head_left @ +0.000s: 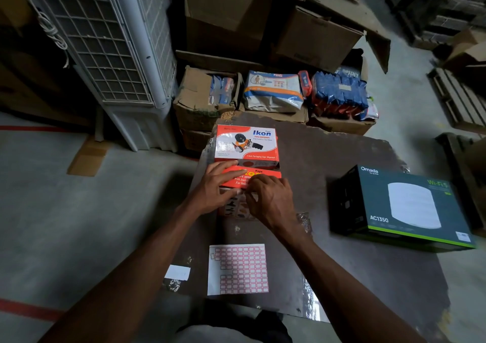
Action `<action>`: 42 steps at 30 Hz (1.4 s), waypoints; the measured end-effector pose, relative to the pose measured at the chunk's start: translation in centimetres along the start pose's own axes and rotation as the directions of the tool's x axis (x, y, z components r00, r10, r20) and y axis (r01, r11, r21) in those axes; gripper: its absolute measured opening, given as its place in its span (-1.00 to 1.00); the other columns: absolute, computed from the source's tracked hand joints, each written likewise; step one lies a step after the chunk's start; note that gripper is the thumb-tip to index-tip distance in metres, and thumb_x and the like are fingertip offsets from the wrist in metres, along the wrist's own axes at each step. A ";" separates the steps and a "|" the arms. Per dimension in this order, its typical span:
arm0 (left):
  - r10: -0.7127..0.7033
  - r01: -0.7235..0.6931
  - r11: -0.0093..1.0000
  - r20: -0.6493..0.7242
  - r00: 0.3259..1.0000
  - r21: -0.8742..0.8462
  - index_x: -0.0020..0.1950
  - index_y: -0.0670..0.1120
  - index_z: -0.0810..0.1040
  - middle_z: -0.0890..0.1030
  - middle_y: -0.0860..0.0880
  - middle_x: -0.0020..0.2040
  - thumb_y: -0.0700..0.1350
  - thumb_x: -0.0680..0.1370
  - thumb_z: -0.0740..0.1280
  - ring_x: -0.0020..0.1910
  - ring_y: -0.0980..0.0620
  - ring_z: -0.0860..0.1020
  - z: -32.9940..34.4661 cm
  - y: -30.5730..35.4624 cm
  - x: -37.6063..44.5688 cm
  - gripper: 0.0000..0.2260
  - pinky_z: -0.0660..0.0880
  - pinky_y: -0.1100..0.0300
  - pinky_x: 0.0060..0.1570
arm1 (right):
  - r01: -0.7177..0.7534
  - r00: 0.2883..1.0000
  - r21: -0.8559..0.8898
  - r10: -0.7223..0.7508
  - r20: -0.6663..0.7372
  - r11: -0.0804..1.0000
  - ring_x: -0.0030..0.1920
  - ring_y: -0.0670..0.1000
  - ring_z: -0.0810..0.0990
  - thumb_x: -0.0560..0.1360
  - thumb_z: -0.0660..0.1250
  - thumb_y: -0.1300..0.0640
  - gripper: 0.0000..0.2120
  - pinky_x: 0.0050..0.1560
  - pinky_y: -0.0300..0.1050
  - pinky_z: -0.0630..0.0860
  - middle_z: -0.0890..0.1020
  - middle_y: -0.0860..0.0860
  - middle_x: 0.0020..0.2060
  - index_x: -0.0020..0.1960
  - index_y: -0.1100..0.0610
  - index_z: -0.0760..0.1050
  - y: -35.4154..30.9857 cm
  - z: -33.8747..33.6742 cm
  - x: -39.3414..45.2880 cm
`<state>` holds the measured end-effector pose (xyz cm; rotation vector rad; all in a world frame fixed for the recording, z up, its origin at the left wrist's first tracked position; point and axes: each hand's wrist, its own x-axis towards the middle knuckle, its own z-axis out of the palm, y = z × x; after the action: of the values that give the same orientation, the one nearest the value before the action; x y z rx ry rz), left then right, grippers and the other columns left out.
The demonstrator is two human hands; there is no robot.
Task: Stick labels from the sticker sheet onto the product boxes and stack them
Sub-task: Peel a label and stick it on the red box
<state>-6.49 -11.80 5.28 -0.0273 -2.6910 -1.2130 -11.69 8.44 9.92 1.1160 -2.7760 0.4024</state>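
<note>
Where the dark board (342,158) meets the grey floor on its left edge, bare concrete runs out to a white air cooler (105,48) at the far left. A small white paper scrap (177,272) lies at the board's near-left edge, and the sticker sheet (238,269) sits flat just right of it, near the near edge, several label rows already gone.

Beyond the far edge, an open carton (194,98) holds blue packs; beside it lie a diaper pack (273,91) and a bundle of blue pouches (339,92) on cartons.

Far-left area of board: one Ikon box (246,142) lies flat; a second orange box (252,178) stands just in front of it. Left hand (213,188) rests on that second box, fingers spread and nearly straight across its top. Right hand (271,198) is curled at the box's near face, fingertips pinched together against it; whether a label is between them I cannot tell.

Near the right edge: a dark Omada box (399,206), well apart, with open board between.
</note>
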 end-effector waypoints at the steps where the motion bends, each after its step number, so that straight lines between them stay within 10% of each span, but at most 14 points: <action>1: 0.003 -0.003 1.000 -0.001 1.000 -0.002 0.45 0.19 0.48 0.37 0.05 0.52 0.04 0.50 0.45 0.50 0.01 0.24 0.0 0.0 0.0 -0.49 0.24 0.00 0.46 | -0.008 1.000 0.005 0.008 0.005 1.000 -0.04 0.06 0.64 0.53 0.22 -0.13 -0.71 0.01 0.03 0.47 0.69 -0.07 -0.08 -0.09 0.03 0.61 0.0 0.0 0.0; 32: 0.018 -0.023 0.990 -0.032 0.999 -0.137 -0.05 0.10 0.68 0.47 0.11 0.40 -0.09 0.43 0.57 0.45 0.05 0.34 -0.5 0.1 -0.5 -0.84 0.46 -0.08 0.34 | 0.049 0.999 0.023 -0.049 -0.005 0.999 -0.27 0.13 0.61 0.39 0.05 -0.14 -0.56 -0.12 -0.03 0.50 0.67 0.01 -0.32 -0.28 0.07 0.63 -0.5 -2.1 0.8; 42: -0.023 0.023 0.990 0.002 1.000 -0.139 0.31 0.11 0.60 0.36 0.11 0.53 -0.05 0.46 0.53 0.53 0.04 0.24 -0.5 0.2 -0.4 -0.58 0.33 -0.04 0.44 | 0.070 0.997 0.036 -0.071 0.027 0.997 -0.12 0.10 0.64 0.43 0.05 -0.22 -0.52 -0.02 -0.01 0.51 0.70 -0.02 -0.15 -0.09 0.02 0.65 -0.1 -1.9 1.0</action>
<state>-5.96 -12.02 5.73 -0.0165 -2.6090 -1.4061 -12.32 8.27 11.93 1.2327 -2.7549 0.4318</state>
